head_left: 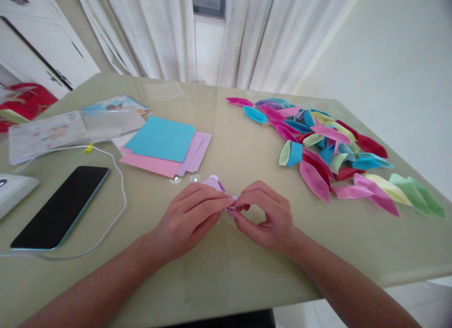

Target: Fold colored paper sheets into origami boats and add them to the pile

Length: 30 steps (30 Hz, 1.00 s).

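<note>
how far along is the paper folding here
Done: a big heap of folded paper pieces in pink, blue, green, yellow and red lies to the right on the table. In hand: the left hand and right hand pinch one small lilac paper between their fingertips. Left: a short stack of flat sheets, blue on top of pink and lilac, unfolded.

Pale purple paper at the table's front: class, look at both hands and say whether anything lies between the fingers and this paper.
Nothing visible does. The left hand and right hand both pinch the pale purple paper directly. The paper stack, phone and folded pieces lie apart from it on the table.
</note>
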Available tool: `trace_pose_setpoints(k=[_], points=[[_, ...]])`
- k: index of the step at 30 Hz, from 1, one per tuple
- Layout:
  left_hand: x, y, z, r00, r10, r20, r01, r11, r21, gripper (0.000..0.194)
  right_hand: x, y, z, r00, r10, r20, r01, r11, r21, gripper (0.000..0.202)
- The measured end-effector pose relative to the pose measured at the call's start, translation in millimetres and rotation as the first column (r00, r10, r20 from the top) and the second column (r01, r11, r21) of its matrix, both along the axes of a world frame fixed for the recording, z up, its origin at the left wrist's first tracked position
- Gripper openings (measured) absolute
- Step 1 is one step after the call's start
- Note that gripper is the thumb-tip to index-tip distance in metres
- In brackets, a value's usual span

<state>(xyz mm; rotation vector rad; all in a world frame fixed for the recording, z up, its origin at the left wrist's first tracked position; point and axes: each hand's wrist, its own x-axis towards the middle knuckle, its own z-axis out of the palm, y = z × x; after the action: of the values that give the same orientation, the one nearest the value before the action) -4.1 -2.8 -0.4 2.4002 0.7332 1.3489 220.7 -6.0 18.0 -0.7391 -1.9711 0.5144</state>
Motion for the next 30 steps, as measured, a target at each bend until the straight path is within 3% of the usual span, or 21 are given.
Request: trace_pose_setpoints(k=[13,23,30], points=[[1.4,-2.3,2.3,0.991,0.011,0.13,-0.003,0.998,-0.061,0.03,0.1,1.0,0.6,1.0,0.002,-0.008,-0.001,1.0,0.019,0.022],[-1.7,-3.5,3.5,0.995,0.012,0.1,-0.012,1.0,-0.001,0.037,-0.7,-0.4,3.2,1.0,0.002,-0.004,-0.002,1.0,0.026,0.022],[-2.2,-1.5,2.1,0.997,-0.01,0.079,0.009,1.0,0.022,0.032,0.1,0.3,2.7,1.0,0.003,-0.004,-0.003,1.0,0.026,0.023]])
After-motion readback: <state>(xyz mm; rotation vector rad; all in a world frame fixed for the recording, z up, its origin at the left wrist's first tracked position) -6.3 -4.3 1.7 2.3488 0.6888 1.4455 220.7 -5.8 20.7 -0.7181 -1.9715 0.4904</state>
